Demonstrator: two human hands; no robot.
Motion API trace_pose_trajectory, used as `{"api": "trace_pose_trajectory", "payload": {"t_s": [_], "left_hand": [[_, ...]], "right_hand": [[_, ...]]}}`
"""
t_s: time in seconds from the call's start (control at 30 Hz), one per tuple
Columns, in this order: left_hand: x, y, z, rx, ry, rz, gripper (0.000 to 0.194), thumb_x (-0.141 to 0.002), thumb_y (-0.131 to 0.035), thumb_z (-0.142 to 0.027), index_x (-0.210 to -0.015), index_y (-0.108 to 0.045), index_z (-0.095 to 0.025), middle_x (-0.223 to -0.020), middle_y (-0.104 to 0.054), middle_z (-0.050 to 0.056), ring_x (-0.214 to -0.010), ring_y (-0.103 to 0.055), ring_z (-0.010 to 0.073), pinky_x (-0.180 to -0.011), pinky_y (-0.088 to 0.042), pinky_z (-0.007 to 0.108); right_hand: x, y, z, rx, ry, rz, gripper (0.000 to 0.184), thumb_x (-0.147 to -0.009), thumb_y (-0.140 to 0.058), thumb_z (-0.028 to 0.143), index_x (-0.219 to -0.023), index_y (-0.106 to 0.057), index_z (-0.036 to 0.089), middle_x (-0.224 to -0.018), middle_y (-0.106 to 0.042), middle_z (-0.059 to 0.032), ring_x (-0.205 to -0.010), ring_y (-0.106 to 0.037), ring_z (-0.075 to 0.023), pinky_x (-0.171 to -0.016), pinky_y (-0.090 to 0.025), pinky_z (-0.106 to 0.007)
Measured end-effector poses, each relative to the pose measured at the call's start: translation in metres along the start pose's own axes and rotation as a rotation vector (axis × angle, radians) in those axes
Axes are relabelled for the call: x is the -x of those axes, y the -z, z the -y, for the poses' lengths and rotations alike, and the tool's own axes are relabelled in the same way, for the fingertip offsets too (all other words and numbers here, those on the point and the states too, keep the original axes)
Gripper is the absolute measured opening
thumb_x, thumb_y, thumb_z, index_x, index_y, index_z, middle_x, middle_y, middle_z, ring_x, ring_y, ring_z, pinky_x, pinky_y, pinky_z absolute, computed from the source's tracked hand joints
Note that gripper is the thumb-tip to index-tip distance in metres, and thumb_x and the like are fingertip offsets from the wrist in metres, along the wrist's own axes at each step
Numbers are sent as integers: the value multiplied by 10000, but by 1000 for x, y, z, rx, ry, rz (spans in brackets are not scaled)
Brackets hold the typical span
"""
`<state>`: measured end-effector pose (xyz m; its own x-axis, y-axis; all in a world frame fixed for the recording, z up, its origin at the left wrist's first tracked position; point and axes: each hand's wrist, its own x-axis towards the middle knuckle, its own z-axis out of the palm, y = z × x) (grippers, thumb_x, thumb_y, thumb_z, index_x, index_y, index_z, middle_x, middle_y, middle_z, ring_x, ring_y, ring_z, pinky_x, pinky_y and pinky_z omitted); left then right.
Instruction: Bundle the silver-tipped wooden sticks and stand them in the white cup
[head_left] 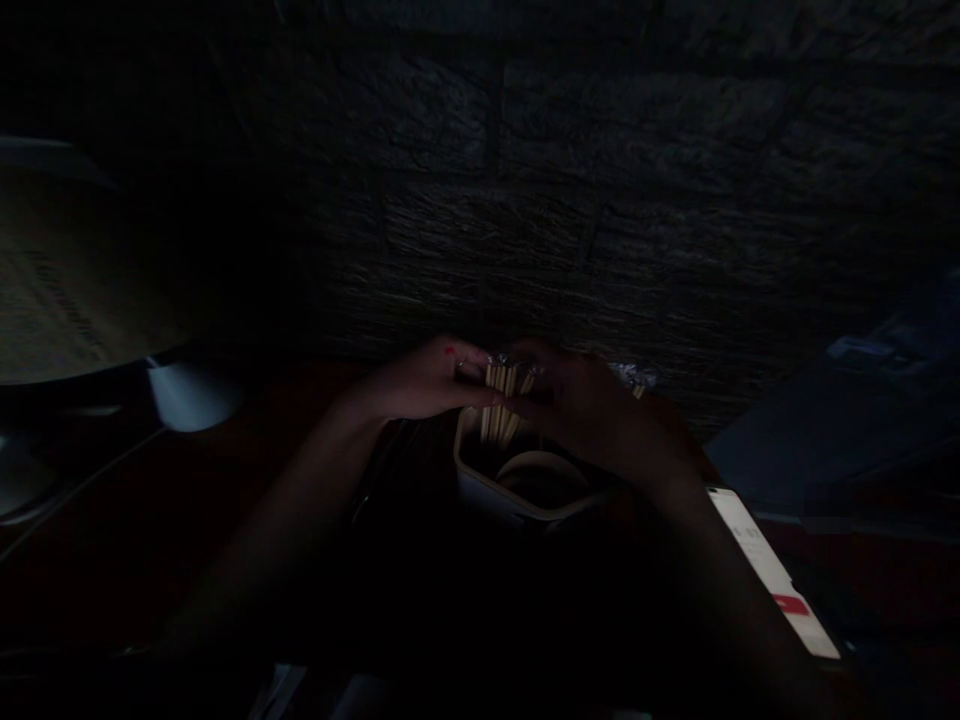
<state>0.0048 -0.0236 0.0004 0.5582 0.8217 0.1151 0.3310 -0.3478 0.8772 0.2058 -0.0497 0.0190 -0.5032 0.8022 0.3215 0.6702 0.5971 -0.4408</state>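
Left hand (427,380) and right hand (592,405) pinch thin sticks (501,380) upright at an open box (491,493), apparently to keep the bundle together.

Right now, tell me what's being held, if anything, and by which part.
A bundle of thin sticks, held near the upper ends between the left hand and right hand.

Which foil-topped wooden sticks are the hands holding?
The pale sticks between left hand and right hand, at the light-rimmed container; the other sticks show beyond the right hand.
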Motion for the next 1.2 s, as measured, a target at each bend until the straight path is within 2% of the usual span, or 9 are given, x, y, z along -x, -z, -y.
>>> {"api": "trace_pose_trajectory", "payload": {"t_s": [0.17,0.37,0.57,0.73,0.9,1.03,1.2], "left_hand": [[1,0,-2,-14,15,2,242,-745,-684,-240,-967,-706,-147,-913,-736,47,-872,-667,192,-731,-507,267],[1,-3,-5,-16,20,-22,258,-766,-668,-242,-1001,-710,-145,-957,-741,47,-856,-667,180,-746,-506,273],[0,-5,-6,-50,-31,-13,247,-789,-655,-246,-1004,-711,-138,-959,-745,51,-882,-671,178,-777,-504,269],[0,-5,-4,-68,-27,-51,216,-785,-654,-246,-957,-718,-133,-939,-744,54,-826,-672,178,-721,-503,266],[2,-3,-5,-74,-17,-62,199,-790,-643,-258,-908,-719,-118,-892,-742,51,-774,-662,170,-659,-485,245],[2,-2,-9,-113,-10,-37,188,-789,-633,-245,-902,-724,-125,-889,-744,36,-777,-654,164,-686,-482,249],[2,-1,-8,-127,9,-23,190,-794,-632,-261,-898,-728,-134,-838,-735,17,-706,-623,136,-633,-450,227]], "right_hand": [[3,7,3,-9,-16,-14,490,-805,-637,178,-1279,-517,158,-1147,-681,-120,-985,-664,-241,-813,-481,-321],[1,5,-1,-80,-57,-56,555,-779,-649,133,-1309,-485,142,-949,-740,-76,-883,-697,-224,-735,-500,-299],[-3,-1,-7,-120,-17,-54,494,-781,-676,169,-1252,-528,167,-958,-740,-72,-870,-697,-213,-739,-508,-304],[-1,2,-6,-110,-21,-51,505,-788,-668,157,-1271,-524,174,-924,-752,-56,-875,-705,-215,-753,-504,-304],[1,4,-8,-212,4,-33,506,-829,-627,180,-1316,-491,195,-955,-752,-42,-884,-708,-192,-753,-505,-280],[0,7,-3,-124,-32,0,485,-832,-621,167,-1304,-506,154,-961,-751,-67,-907,-702,-211,-748,-493,-285],[1,10,-1,-87,-35,42,459,-863,-564,146,-1315,-492,171,-1022,-744,-81,-910,-696,-208,-758,-487,-296]]}}
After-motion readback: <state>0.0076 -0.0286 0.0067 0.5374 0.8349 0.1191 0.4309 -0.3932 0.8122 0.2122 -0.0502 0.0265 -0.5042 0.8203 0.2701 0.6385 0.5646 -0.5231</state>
